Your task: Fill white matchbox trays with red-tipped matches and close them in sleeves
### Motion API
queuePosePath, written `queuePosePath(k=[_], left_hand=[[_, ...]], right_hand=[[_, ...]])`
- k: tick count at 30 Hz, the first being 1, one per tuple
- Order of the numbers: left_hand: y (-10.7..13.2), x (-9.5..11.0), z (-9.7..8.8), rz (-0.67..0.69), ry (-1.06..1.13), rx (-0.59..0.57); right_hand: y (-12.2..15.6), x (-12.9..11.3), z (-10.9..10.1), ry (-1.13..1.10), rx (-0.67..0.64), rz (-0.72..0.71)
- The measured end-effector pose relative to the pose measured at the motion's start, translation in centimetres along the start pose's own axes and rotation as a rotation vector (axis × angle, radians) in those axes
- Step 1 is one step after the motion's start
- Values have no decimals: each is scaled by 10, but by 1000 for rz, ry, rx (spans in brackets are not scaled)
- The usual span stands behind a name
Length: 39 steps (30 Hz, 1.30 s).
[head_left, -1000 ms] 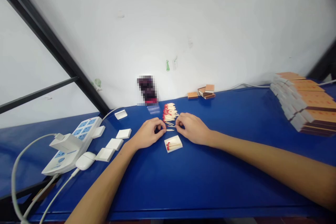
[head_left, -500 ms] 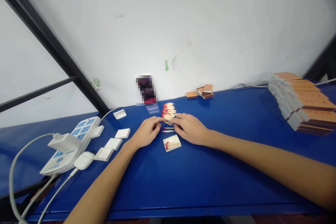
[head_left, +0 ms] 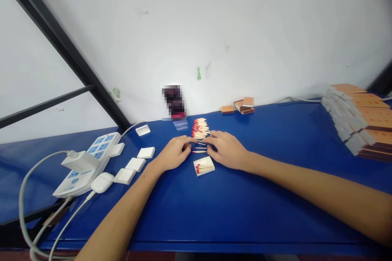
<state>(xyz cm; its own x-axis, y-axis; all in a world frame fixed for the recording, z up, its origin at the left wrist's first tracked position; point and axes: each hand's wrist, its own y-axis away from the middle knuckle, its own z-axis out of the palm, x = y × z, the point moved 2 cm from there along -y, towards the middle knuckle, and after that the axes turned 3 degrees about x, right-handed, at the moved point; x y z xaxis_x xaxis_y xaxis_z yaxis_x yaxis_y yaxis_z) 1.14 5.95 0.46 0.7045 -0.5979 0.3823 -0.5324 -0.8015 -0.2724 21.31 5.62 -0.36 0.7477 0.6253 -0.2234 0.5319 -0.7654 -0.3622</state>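
A pile of red-headed matches point(head_left: 200, 128) lies on the blue table, heads to the left. Just in front of it, several loose matches point(head_left: 201, 148) lie crosswise between my hands. My left hand point(head_left: 175, 153) is at their head side, index finger stretched toward the matches and thumb apart from it. At the opposite ends is my right hand point(head_left: 227, 149), its index finger and thumb also apart, fingertips close to the sticks. Nearer to me sits a white matchbox tray point(head_left: 199, 173) holding several matches, heads left.
White matchbox trays point(head_left: 125, 176) lie to the left beside a power strip point(head_left: 76, 183) with a charger and cables. Matchboxes point(head_left: 227, 109) rest by the wall, and a big stack of them point(head_left: 373, 114) stands at right. A blurred phone-like object point(head_left: 174, 104) leans on the wall.
The camera has turned slightly, so the whole scene sits a little farther right. My left index finger and thumb appear more spread; both hands remain around the loose matches.
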Motion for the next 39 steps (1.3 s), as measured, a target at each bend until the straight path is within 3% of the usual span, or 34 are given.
queuePosePath(k=[8,26,39], left_hand=[[0,-2,2,12,-66,-30],[0,2,1,-35,49,-3],[1,4,3,-17,-60,-5]], right_hand=[[0,0,1,-5,9,-19],[-2,5,1,-103,-18,39],[-3,6,5,-120,16,-4]])
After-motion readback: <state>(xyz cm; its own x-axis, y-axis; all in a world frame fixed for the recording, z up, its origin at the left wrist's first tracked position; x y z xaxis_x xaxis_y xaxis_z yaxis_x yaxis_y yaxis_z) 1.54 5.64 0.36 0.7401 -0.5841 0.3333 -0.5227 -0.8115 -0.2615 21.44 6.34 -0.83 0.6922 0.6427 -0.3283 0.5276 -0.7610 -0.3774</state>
